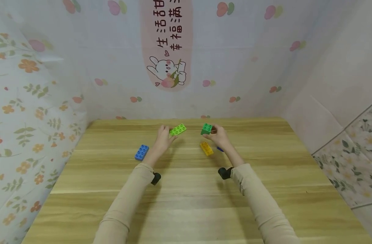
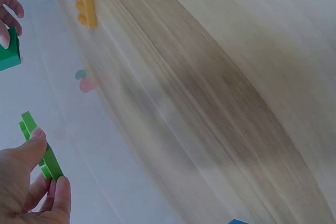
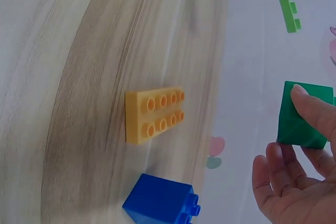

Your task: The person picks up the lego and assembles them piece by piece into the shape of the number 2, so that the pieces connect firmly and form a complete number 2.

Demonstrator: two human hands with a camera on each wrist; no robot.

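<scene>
My left hand (image 1: 163, 138) pinches a thin lime-green toy brick (image 1: 178, 129) between thumb and fingers, raised over the far part of the table. In the left wrist view the lime brick (image 2: 51, 161) is seen edge-on, its studs facing left. Opposite, my right hand (image 1: 220, 138) grips a taller dark green brick (image 1: 207, 128), studs up in the head view. The right wrist view shows the thumb on one side of this green brick (image 3: 302, 121) and fingers beneath. A gap separates the two held bricks.
A yellow brick (image 1: 207, 148) lies below the right hand, with a dark blue brick (image 3: 160, 200) beside it. A lighter blue brick (image 1: 141, 153) lies left of the left forearm. Something reddish-brown (image 1: 214, 130) shows behind the right fingers. A patterned cloth (image 1: 234, 67) hangs behind the table.
</scene>
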